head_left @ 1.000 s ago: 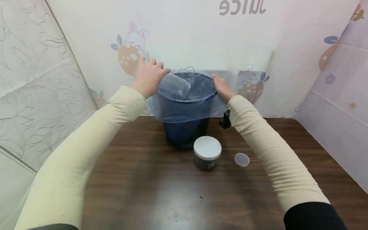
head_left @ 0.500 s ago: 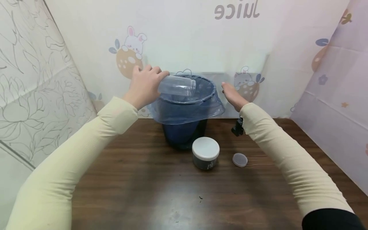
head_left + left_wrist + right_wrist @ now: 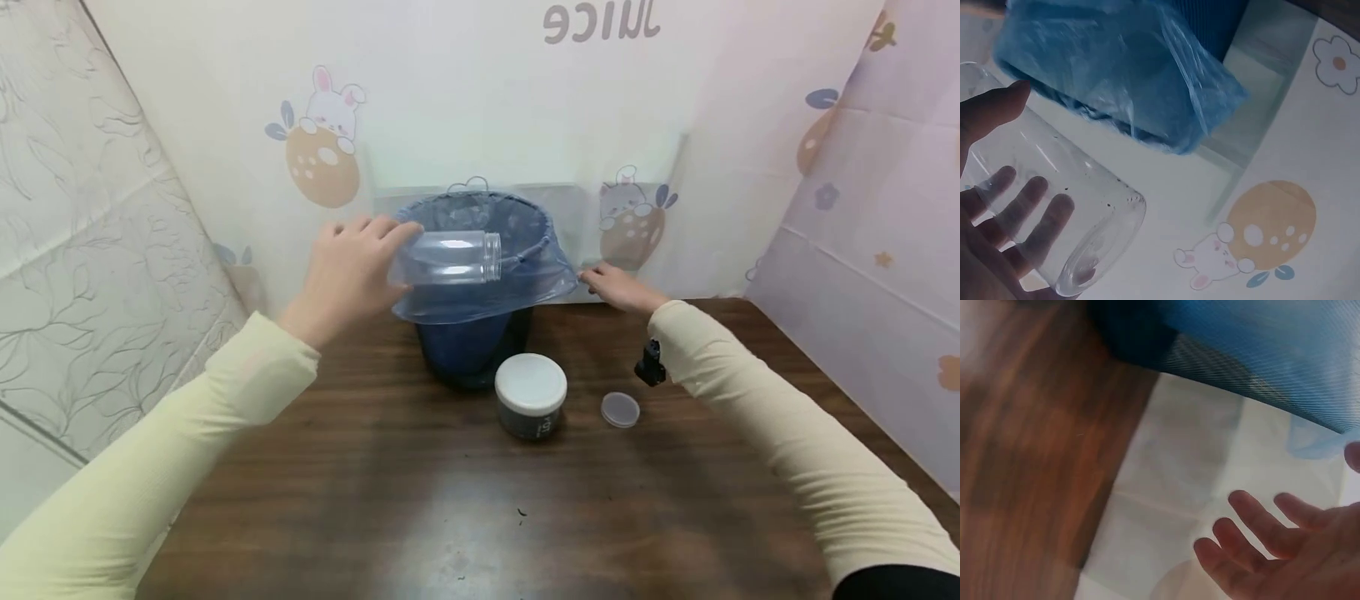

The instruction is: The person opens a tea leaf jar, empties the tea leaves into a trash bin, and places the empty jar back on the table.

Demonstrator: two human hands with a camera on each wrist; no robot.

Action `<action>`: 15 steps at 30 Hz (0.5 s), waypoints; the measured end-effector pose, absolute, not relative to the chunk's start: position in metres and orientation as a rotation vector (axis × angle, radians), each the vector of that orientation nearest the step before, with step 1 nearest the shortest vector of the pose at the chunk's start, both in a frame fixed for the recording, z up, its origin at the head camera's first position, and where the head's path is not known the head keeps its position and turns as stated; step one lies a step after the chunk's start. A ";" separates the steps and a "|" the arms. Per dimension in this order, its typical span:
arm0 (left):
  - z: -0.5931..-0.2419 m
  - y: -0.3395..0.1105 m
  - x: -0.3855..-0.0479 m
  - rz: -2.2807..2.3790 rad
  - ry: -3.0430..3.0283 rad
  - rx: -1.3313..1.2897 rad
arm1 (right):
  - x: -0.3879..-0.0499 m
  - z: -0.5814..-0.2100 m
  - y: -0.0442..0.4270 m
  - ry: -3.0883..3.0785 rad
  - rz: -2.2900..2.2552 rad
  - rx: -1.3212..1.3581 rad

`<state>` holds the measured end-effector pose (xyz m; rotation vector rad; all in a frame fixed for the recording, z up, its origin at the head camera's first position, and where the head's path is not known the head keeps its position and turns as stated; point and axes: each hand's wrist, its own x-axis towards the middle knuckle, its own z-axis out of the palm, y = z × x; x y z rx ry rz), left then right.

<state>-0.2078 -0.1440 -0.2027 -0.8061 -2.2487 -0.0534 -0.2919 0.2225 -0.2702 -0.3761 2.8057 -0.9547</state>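
My left hand [image 3: 345,271] grips a clear plastic jar [image 3: 453,258], lying level with its threaded mouth to the right, in front of the bin's rim. In the left wrist view, a few dark specks cling inside the jar [image 3: 1110,200] near its base, and the thumb and fingers wrap it. A blue bin [image 3: 468,346] stands behind, lined with a translucent blue bag [image 3: 487,304] folded over its rim. At the bag's right corner is my right hand [image 3: 618,287]; the right wrist view shows its fingers [image 3: 1254,519] spread and relaxed.
A dark tub with a white lid [image 3: 531,387] stands before the bin. Right of it, a small translucent round lid [image 3: 620,410] lies on the brown wooden table [image 3: 337,500]. Small dark bits [image 3: 521,512] lie nearer. Patterned cloth walls [image 3: 465,100] enclose the back and sides.
The jar has come out of the bin's mouth toward me and levelled. My right hand let go of the rim, moved off right, and is now lower at the bag's corner.
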 end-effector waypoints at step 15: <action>-0.284 -0.149 -0.169 -0.146 -2.200 -0.905 | -0.255 -0.344 0.248 2.666 -0.675 -0.433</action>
